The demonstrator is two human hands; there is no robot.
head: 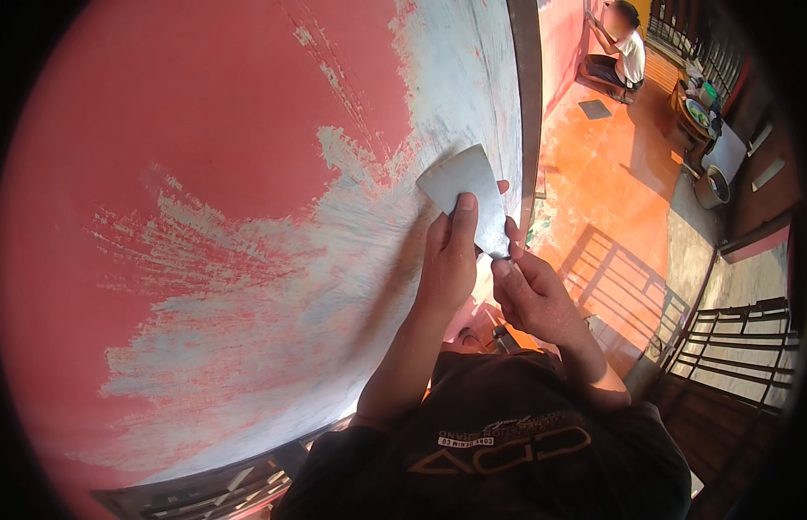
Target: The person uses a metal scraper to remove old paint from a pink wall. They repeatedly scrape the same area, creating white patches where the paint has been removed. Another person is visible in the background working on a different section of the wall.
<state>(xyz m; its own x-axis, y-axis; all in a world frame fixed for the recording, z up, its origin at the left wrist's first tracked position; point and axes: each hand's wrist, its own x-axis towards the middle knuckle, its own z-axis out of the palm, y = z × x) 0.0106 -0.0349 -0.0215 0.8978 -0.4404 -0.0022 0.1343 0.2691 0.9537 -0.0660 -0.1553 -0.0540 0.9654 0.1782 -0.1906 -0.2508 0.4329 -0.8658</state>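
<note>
A broad metal putty knife (470, 175) is held up beside a painted wall (202, 130). My left hand (452, 253) grips its blade, the thumb lying flat on the metal face. Lower down, my right hand (533, 292) is closed around the handle, which the fingers mostly hide. Red paint covers the wall's left and upper part. Pale blue-grey patches with ragged, streaked edges show where the red is off, nearest to the blade. Whether the blade's edge touches the wall I cannot tell; its shadow falls on the surface.
A dark frame post (528, 78) edges the wall. Farther along, another person (628, 55) squats at a pink wall. Orange floor tiles (611, 169) bear dust and flakes. A bucket (712, 187), a cluttered round table (693, 120) and a metal gate (735, 344) stand at the right.
</note>
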